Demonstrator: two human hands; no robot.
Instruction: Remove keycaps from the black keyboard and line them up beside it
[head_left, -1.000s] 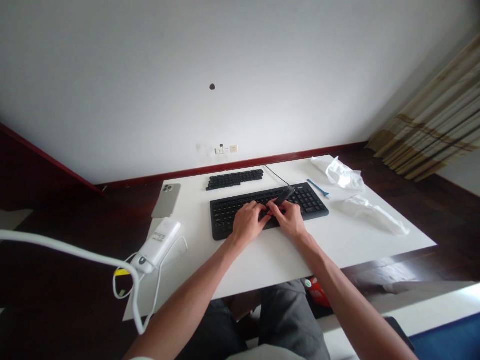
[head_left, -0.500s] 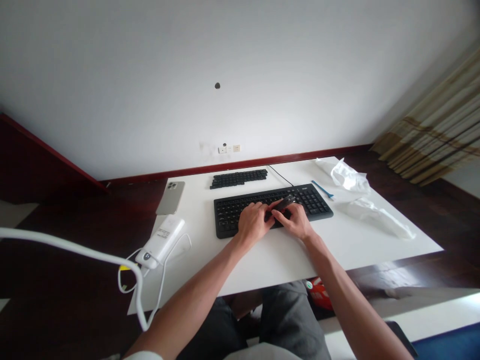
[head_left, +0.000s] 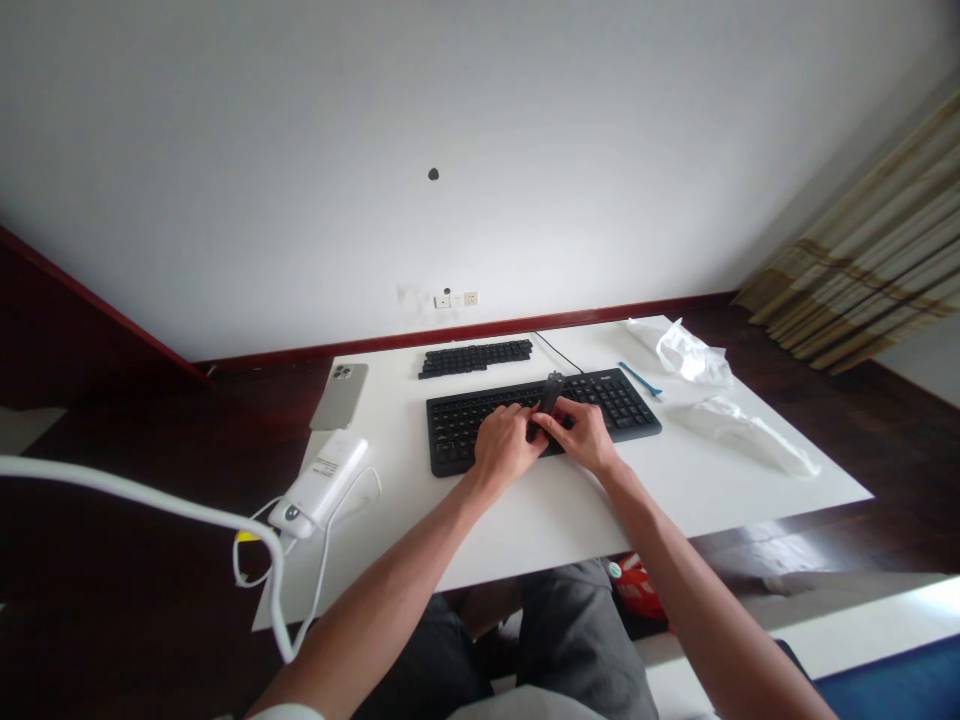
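black keyboard [head_left: 616, 400], dark tool [head_left: 553, 392] upright between left hand [head_left: 504, 447], right hand [head_left: 581, 437]

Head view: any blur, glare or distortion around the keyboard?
Head view: wide-angle distortion skews the white table and slopes the wall lines; glare lies on the dark floor at lower right. The black keyboard reads clearly, but the dark object between the left hand and right hand shows little detail.
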